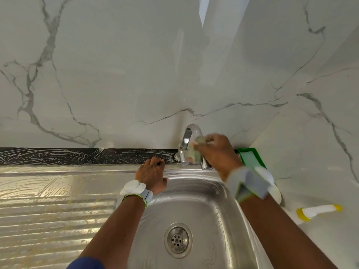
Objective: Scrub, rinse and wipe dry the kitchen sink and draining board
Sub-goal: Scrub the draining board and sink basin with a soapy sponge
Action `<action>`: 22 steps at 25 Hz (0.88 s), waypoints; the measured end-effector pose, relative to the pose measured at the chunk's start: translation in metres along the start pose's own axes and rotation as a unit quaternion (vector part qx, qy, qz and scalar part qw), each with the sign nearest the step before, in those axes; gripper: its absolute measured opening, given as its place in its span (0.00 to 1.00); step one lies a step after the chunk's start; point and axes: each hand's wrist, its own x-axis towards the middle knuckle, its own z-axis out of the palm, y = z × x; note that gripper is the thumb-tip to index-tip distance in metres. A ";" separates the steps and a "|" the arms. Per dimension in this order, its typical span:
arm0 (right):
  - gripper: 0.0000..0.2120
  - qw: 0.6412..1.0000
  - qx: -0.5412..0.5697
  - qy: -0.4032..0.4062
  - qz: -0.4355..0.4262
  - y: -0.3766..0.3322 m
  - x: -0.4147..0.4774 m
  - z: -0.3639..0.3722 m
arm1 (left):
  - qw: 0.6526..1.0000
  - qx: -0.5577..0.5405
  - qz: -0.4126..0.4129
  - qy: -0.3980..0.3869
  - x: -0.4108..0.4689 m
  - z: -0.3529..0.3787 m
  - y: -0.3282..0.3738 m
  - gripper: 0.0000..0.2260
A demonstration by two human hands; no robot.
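Sink (223, 214) tap (191, 133) scrubbed, sponge (194, 155)

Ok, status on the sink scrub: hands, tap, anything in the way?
Left hand braced on sink rim, holding nothing. Right hand holds sponge against tap. Draining board soapy, unrinsed. Green tray beside tap.

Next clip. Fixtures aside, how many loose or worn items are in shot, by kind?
scrub pad: 1
green tray: 1
white-and-yellow item: 1
wristbands: 2
Total: 5
A partly hidden white shape is unclear and not counted.
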 end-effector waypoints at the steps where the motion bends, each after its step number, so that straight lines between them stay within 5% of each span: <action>1: 0.17 0.998 0.052 -0.048 0.004 0.010 -0.016 -0.007 | 1.000 0.004 0.001 0.003 -0.001 0.000 -0.001 0.33; 5: 0.18 0.921 0.333 -0.166 0.113 0.026 -0.020 -0.025 | 1.000 0.001 0.001 0.012 -0.004 0.005 0.000 0.33; 8: 0.16 0.925 0.358 -0.095 0.088 0.013 0.012 -0.013 | 1.000 0.004 -0.005 0.018 -0.004 0.006 0.004 0.33; 14: 0.14 0.991 0.108 -0.031 -0.070 0.006 0.058 0.011 | 0.999 -0.008 -0.004 0.032 -0.002 0.008 0.001 0.33; 22: 0.16 0.973 -0.072 -0.131 -0.177 0.006 0.082 -0.037 | 0.999 -0.002 -0.001 0.051 -0.004 0.013 0.000 0.34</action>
